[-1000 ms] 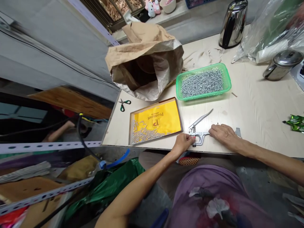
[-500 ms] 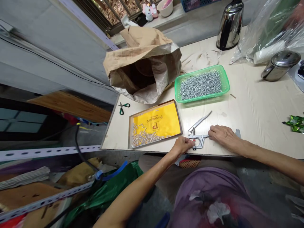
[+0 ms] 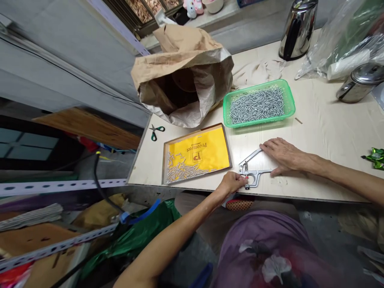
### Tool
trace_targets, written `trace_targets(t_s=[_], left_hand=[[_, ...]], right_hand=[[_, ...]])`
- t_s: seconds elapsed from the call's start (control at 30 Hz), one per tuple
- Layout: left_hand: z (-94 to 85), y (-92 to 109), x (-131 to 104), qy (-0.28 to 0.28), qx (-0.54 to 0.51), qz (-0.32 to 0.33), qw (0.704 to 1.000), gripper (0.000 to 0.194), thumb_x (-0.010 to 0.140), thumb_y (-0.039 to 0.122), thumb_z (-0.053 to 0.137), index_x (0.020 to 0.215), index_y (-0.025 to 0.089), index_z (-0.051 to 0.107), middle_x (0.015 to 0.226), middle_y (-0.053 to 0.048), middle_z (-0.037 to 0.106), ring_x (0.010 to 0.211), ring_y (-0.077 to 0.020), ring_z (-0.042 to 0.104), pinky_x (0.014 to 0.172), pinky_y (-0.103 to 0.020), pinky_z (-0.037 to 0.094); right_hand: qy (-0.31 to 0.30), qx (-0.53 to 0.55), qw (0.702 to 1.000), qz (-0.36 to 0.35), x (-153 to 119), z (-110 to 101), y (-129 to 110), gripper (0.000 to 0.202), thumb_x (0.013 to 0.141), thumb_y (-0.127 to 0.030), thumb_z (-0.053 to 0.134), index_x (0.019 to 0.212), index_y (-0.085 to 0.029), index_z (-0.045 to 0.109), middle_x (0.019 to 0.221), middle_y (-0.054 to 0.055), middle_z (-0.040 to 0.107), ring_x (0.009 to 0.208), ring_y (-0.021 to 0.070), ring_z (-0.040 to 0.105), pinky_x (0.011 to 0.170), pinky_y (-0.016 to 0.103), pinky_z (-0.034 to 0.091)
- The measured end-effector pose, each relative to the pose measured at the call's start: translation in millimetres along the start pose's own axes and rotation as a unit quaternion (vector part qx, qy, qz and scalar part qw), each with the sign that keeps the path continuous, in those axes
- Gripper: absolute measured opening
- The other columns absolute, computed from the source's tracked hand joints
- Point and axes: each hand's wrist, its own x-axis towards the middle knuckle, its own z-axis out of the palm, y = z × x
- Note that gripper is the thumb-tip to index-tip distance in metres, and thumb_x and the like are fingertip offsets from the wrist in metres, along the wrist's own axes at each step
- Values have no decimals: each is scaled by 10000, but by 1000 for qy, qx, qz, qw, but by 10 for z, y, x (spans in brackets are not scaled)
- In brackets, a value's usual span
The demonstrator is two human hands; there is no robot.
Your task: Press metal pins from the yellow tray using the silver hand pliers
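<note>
Metal hand pliers [image 3: 255, 173] lie on the table near its front edge, their two handles spread apart. At their jaw end, my left hand [image 3: 232, 183] pinches something too small to make out, beside a small red part. My right hand [image 3: 283, 154] spans the handles, fingers on the tip of the upper one and thumb at the end of the lower one. Left of the pliers sits a shallow tray [image 3: 230, 154] lined with yellow, small metal pieces [image 3: 183, 171] gathered at its front left. Behind is a green basket [image 3: 259, 123] full of small metal pieces [image 3: 258, 106].
A large open paper bag [image 3: 183, 60] stands behind the tray, and green-handled scissors [image 3: 156, 131] lie at the left. Toward the back right are a steel kettle [image 3: 298, 30], a steel pot [image 3: 358, 84] and clear plastic [image 3: 321, 56]. Green wrappers [image 3: 375, 158] lie at the right.
My right hand has moved up from the lower handle and now reaches across to the upper handle's tip. My left hand stays at the jaw end. The view has shifted slightly.
</note>
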Motion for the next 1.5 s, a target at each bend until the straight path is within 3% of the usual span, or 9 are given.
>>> trace_targets(t_s=[0.3, 0.47, 0.57, 0.67, 0.83, 1.0, 1.2, 1.37, 1.5], left_hand=[[58, 14, -17, 26, -8, -29, 999, 292, 749, 353, 697, 583, 146, 576, 368, 82, 393, 354, -53, 311, 394, -201, 229], [99, -29, -111, 57, 30, -38, 997, 238, 831, 329, 636, 699, 131, 633, 440, 62, 451, 399, -86, 418, 430, -212, 338], [161, -73, -208, 160, 128, 87, 975, 204, 870, 322, 606, 804, 136, 659, 694, -17, 612, 616, -137, 590, 595, -256, 481], [263, -34, -190, 242, 241, 268, 901, 194, 885, 298, 611, 1023, 166, 647, 1016, -81, 649, 932, -206, 633, 829, -344, 527], [362, 224, 153, 185, 384, 403, 810, 589, 833, 279, 698, 1344, 160, 431, 1377, -172, 519, 1253, -309, 486, 1017, -472, 457], [321, 371, 302, 124, 437, 384, 804, 598, 844, 278, 671, 1359, 148, 396, 1257, -146, 560, 1127, -295, 528, 947, -457, 484], [396, 305, 209, 116, 455, 381, 797, 256, 915, 252, 577, 1162, 191, 552, 1065, -83, 605, 1013, -252, 539, 848, -400, 489], [466, 285, 175, 113, 470, 375, 791, 119, 953, 203, 504, 1011, 187, 607, 954, -72, 625, 968, -235, 553, 812, -376, 488], [410, 293, 220, 125, 451, 393, 791, 180, 929, 216, 553, 1104, 188, 584, 1008, -78, 634, 989, -241, 567, 837, -395, 513]], right_hand=[[25, 2, 999, 23, -108, -73, -147, 532, 725, -515, 759, 1109, -187, 592, 1072, 123, 620, 948, 288, 527, 802, 398, 412], [21, 4, 999, 31, -172, -90, -217, 466, 761, -418, 764, 1101, -149, 592, 1063, 134, 625, 929, 276, 522, 795, 388, 397], [26, -7, 999, 31, -175, -83, -235, 450, 778, -413, 748, 1105, -145, 593, 1061, 140, 628, 936, 280, 522, 791, 386, 388], [26, -15, 999, 35, -172, -71, -253, 437, 783, -398, 743, 1102, -139, 595, 1063, 142, 628, 949, 284, 524, 789, 385, 385], [30, -11, 999, 42, -192, -97, -294, 477, 755, -349, 770, 1133, -124, 587, 1067, 146, 621, 949, 281, 526, 800, 385, 404], [20, 6, 998, 55, -231, -154, -289, 603, 710, -350, 811, 1194, -95, 560, 1078, 154, 611, 941, 274, 525, 800, 370, 423], [47, 16, 998, 35, -303, 8, -370, 75, 906, -220, 587, 933, -155, 614, 863, 79, 604, 827, 222, 524, 726, 330, 374], [95, 18, 995, 39, -386, 152, -496, 213, 963, -146, 457, 800, -177, 589, 771, 45, 588, 758, 193, 512, 715, 313, 365], [95, 16, 994, 52, -387, 85, -439, 71, 927, -200, 562, 922, -158, 618, 850, 68, 605, 808, 210, 524, 721, 317, 384]])
